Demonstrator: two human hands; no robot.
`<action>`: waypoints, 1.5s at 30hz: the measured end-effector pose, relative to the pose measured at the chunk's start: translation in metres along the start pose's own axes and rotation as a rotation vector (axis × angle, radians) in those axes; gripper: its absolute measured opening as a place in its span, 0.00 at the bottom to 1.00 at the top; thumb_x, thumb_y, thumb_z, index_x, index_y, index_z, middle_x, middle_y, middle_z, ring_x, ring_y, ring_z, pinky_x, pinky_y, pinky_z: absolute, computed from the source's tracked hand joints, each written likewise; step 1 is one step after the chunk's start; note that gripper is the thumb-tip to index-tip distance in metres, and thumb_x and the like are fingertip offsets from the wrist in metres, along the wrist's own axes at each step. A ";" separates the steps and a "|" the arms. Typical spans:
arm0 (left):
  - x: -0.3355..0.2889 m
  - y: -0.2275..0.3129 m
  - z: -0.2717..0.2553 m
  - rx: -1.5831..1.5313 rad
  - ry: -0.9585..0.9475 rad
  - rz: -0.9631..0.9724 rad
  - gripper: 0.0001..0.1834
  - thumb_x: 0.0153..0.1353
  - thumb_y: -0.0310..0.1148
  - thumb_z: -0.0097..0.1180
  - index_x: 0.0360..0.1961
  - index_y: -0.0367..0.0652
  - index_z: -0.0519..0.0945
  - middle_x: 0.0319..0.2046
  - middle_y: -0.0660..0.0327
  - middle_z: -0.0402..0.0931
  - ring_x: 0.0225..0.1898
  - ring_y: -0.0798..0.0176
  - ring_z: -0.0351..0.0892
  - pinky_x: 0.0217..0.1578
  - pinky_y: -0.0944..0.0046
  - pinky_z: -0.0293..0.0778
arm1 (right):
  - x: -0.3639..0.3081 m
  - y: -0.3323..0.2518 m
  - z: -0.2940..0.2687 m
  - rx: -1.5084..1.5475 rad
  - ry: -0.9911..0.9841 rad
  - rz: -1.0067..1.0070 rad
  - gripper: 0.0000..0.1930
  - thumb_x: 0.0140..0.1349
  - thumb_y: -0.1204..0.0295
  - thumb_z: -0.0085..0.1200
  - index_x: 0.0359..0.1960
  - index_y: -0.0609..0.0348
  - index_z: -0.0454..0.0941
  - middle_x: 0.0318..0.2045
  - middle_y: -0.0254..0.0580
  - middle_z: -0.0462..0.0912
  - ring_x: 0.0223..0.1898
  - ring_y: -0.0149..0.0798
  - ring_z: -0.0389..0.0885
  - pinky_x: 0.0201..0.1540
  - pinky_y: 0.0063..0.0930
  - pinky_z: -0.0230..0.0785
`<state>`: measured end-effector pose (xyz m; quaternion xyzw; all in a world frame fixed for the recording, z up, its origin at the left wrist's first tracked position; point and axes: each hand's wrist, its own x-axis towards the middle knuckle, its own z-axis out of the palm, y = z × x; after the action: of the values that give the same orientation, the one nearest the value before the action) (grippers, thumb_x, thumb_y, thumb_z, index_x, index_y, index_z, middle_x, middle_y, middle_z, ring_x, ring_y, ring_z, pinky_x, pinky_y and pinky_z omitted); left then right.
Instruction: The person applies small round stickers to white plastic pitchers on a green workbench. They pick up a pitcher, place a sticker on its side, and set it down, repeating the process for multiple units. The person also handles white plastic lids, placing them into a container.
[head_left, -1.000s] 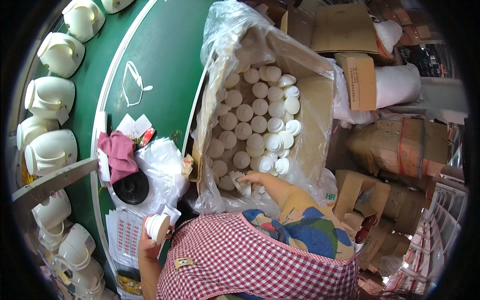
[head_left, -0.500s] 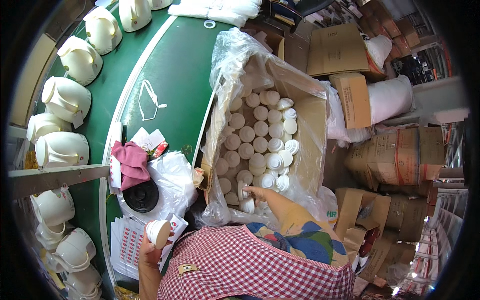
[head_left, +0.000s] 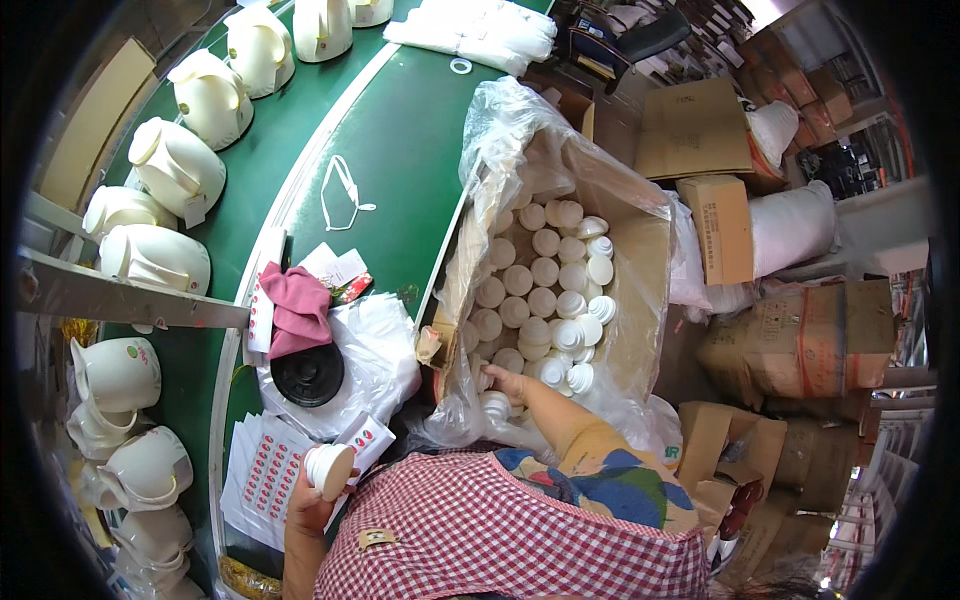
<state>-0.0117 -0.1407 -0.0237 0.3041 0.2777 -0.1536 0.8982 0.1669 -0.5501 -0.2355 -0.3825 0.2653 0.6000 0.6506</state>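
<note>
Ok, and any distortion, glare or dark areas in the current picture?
Head view: fisheye bowing curves the long green worktable; black vignetting swallows the corners; shiny highlights streak the crumpled clear plastic liner; a washed-out bright patch sits near the upper right; the round white stepped lid in the bare left hand reads fairly clearly.

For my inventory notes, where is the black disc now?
In the head view, the black disc lies left of the carton, between the pink cloth and the label sheets.
</note>
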 end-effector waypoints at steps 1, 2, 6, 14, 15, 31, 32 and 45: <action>-0.003 0.000 0.000 0.007 0.011 0.011 0.53 0.34 0.38 0.73 0.63 0.48 0.58 0.56 0.49 0.69 0.50 0.39 0.76 0.43 0.50 0.80 | -0.007 -0.002 0.003 0.043 -0.119 -0.057 0.38 0.56 0.40 0.51 0.58 0.58 0.70 0.51 0.51 0.77 0.46 0.50 0.80 0.51 0.47 0.74; -0.001 0.000 0.001 0.013 -0.004 0.013 0.53 0.34 0.38 0.73 0.63 0.48 0.58 0.56 0.48 0.69 0.50 0.39 0.76 0.43 0.50 0.80 | -0.016 0.003 -0.011 0.035 0.064 -0.148 0.38 0.55 0.39 0.51 0.57 0.56 0.70 0.52 0.55 0.76 0.48 0.51 0.80 0.54 0.49 0.72; -0.009 0.000 -0.004 0.004 0.038 0.055 0.55 0.33 0.40 0.75 0.64 0.48 0.57 0.56 0.47 0.69 0.50 0.39 0.76 0.44 0.49 0.79 | -0.068 -0.013 0.011 0.419 0.010 -0.562 0.45 0.54 0.32 0.43 0.60 0.59 0.66 0.57 0.64 0.71 0.51 0.58 0.76 0.54 0.52 0.70; -0.035 0.016 -0.010 0.095 -0.012 0.139 0.53 0.39 0.43 0.71 0.66 0.46 0.53 0.56 0.45 0.69 0.52 0.50 0.76 0.47 0.57 0.76 | -0.098 -0.124 0.171 -0.024 -0.155 -0.981 0.39 0.62 0.36 0.34 0.57 0.62 0.67 0.41 0.64 0.80 0.40 0.60 0.81 0.44 0.51 0.77; -0.043 0.016 -0.014 0.079 0.006 0.155 0.54 0.39 0.45 0.70 0.66 0.46 0.53 0.56 0.46 0.69 0.52 0.51 0.76 0.47 0.56 0.75 | -0.088 -0.121 0.202 0.042 -0.232 -0.918 0.41 0.61 0.35 0.33 0.58 0.62 0.65 0.41 0.64 0.81 0.40 0.59 0.82 0.42 0.51 0.78; -0.248 0.229 -0.158 1.278 1.321 0.987 0.39 0.39 0.35 0.68 0.56 0.45 0.69 0.52 0.53 0.72 0.55 0.51 0.71 0.57 0.56 0.67 | 0.164 -0.020 0.639 0.033 -1.013 0.073 0.42 0.50 0.28 0.43 0.43 0.58 0.73 0.48 0.59 0.79 0.42 0.56 0.79 0.33 0.43 0.76; -0.245 0.253 -0.173 1.440 1.377 0.909 0.38 0.40 0.36 0.69 0.56 0.45 0.70 0.53 0.52 0.72 0.55 0.50 0.71 0.57 0.55 0.67 | 0.175 -0.025 0.664 0.038 -0.923 0.021 0.42 0.47 0.26 0.43 0.42 0.55 0.74 0.49 0.56 0.79 0.40 0.56 0.79 0.32 0.43 0.74; -0.201 0.279 -0.198 2.067 1.170 0.721 0.29 0.53 0.21 0.53 0.59 0.44 0.71 0.66 0.56 0.57 0.69 0.46 0.52 0.66 0.51 0.56 | 0.256 -0.057 0.806 -1.719 -0.002 -1.538 0.51 0.46 0.36 0.60 0.62 0.63 0.60 0.61 0.54 0.66 0.66 0.49 0.60 0.66 0.48 0.46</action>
<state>-0.1281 0.2203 0.0930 0.9510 0.2858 0.1137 -0.0305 0.1673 0.2566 0.0260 -0.7595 -0.5349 0.0281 0.3692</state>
